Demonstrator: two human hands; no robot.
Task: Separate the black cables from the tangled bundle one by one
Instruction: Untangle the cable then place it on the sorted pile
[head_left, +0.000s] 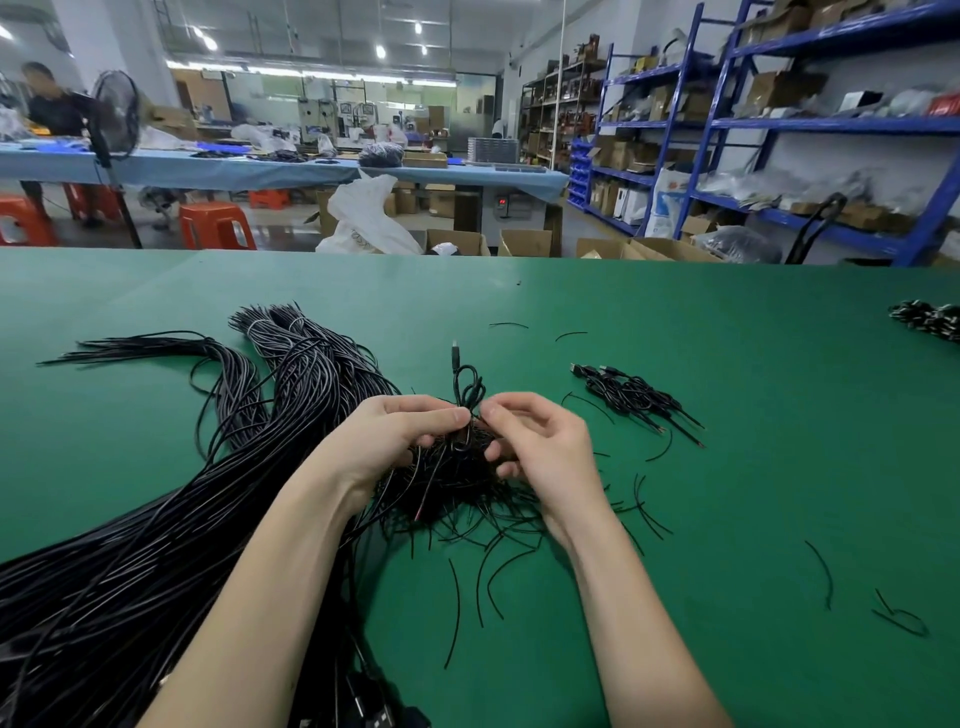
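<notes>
Fingers (457, 415) of the left hand (395, 441) curl and pinch one black cable (466, 387) just above the tangled bundle (457, 483); the right hand (540, 441), fingers likewise curled, pinches the same cable from the opposite side, thumb tips almost meeting. Cable loops rise between the two hands, with a plug end pointing away from the person. Tangled bundle lies on the green table (727, 519) directly beneath and between both hands, short loose ends spreading outward from it. Long cable sheaf (156, 545), much larger, runs from the near left corner toward the table's middle, beside the left forearm. Separated cables (634, 397) lie in a small pile to the right of the hands, apart from the bundle. Stray wire offcuts (821, 571) lie scattered over the right half of the table. Beyond the far edge: red stools (215, 226), blue shelving (727, 124), cardboard boxes (524, 241).
</notes>
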